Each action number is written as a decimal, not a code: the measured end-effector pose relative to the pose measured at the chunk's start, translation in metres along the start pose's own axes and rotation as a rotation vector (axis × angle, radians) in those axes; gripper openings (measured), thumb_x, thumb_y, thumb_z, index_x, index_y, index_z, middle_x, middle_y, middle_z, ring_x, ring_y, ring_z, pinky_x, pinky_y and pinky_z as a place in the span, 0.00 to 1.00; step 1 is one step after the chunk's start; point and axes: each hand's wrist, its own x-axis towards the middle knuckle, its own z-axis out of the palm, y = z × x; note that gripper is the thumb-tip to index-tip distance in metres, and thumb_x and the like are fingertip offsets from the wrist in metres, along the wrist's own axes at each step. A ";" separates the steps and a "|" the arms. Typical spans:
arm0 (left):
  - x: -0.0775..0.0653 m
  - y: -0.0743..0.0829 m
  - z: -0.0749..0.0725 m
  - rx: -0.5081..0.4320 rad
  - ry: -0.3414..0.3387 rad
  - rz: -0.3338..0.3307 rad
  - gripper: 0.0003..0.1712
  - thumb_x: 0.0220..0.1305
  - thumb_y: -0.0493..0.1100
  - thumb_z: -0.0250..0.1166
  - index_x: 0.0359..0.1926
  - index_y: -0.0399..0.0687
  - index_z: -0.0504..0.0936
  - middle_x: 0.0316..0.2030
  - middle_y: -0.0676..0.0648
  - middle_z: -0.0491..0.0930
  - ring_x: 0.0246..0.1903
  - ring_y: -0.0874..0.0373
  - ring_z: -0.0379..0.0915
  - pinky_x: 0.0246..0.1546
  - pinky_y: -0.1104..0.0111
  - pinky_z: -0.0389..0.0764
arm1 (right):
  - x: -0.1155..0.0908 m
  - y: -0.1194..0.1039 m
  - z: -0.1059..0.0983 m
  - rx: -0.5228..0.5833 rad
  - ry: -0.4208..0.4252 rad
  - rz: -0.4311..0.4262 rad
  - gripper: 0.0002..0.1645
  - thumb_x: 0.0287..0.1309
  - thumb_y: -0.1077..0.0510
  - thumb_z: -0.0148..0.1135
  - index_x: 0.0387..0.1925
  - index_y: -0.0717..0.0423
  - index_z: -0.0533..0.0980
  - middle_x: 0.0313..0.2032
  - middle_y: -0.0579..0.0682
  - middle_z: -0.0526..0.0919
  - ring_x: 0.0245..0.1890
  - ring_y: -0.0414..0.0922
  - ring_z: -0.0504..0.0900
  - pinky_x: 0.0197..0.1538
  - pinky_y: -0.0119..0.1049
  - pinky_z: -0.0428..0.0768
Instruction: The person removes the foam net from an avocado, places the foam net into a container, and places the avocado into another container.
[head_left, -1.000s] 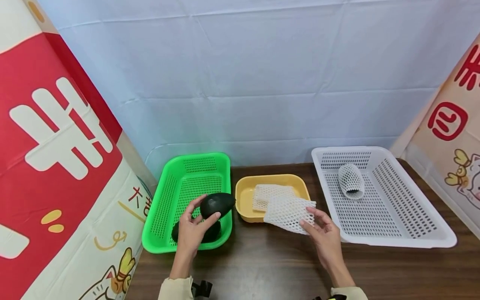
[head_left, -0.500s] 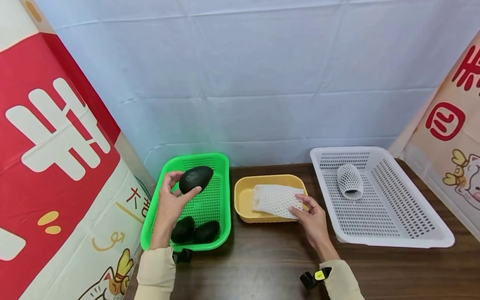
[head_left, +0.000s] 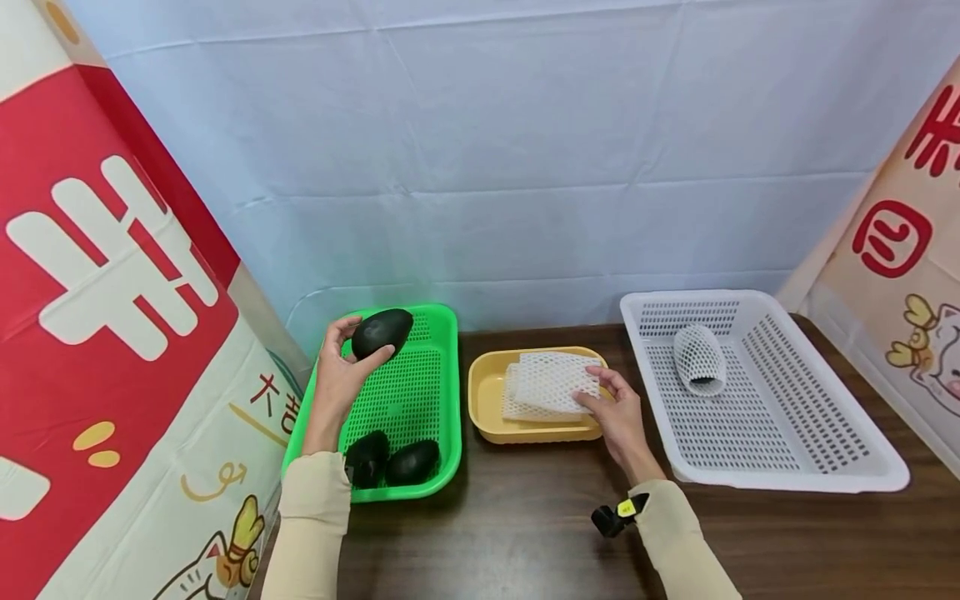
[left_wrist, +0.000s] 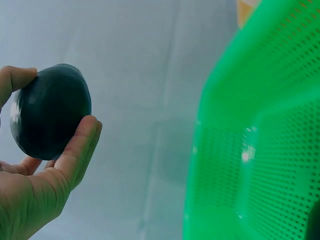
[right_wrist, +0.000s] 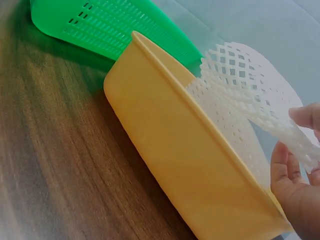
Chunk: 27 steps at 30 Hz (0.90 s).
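Observation:
My left hand holds a dark avocado above the back of the green basket. In the left wrist view the thumb and fingers grip the same avocado from opposite sides. Two more dark avocados lie at the front of that basket. My right hand pinches the edge of a white foam net sleeve over the yellow tub. More white netting lies inside the tub in the right wrist view. The held sleeve's near end gapes there.
To the right stands a white basket, with one net-sleeved dark thing inside it. The brown table carries all the containers. Pale cloth hangs behind, with printed panels at both sides.
My left hand has carried the avocado left and back, uncovering the two in the green basket. My right hand has moved the sleeve slightly left and back, over the yellow tub.

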 end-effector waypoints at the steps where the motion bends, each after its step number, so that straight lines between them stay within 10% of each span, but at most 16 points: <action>1: 0.003 -0.004 0.000 0.021 -0.001 -0.009 0.39 0.45 0.52 0.70 0.58 0.56 0.63 0.53 0.49 0.62 0.49 0.54 0.62 0.47 0.57 0.66 | 0.001 0.000 0.001 -0.010 -0.002 0.000 0.31 0.33 0.54 0.75 0.46 0.44 0.75 0.48 0.47 0.70 0.49 0.43 0.62 0.31 0.29 0.75; 5: 0.012 -0.016 0.002 0.088 -0.028 -0.064 0.39 0.46 0.54 0.69 0.59 0.54 0.63 0.54 0.48 0.60 0.51 0.52 0.60 0.47 0.56 0.66 | 0.004 -0.006 0.003 -0.027 -0.062 0.024 0.29 0.38 0.56 0.73 0.48 0.45 0.75 0.52 0.48 0.68 0.54 0.44 0.59 0.35 0.28 0.74; 13: 0.039 -0.037 0.004 0.144 -0.112 -0.172 0.39 0.49 0.50 0.68 0.61 0.51 0.61 0.58 0.44 0.58 0.50 0.47 0.62 0.41 0.55 0.73 | -0.018 -0.095 0.029 -0.258 -0.138 0.105 0.27 0.42 0.58 0.69 0.47 0.58 0.73 0.53 0.55 0.68 0.54 0.51 0.62 0.50 0.47 0.66; 27: 0.059 -0.087 0.018 0.073 -0.213 -0.309 0.39 0.48 0.42 0.69 0.60 0.49 0.60 0.57 0.39 0.56 0.50 0.43 0.63 0.42 0.56 0.73 | -0.017 -0.090 0.042 -0.515 -0.163 -0.047 0.28 0.43 0.54 0.69 0.48 0.59 0.74 0.56 0.60 0.63 0.57 0.54 0.58 0.56 0.49 0.59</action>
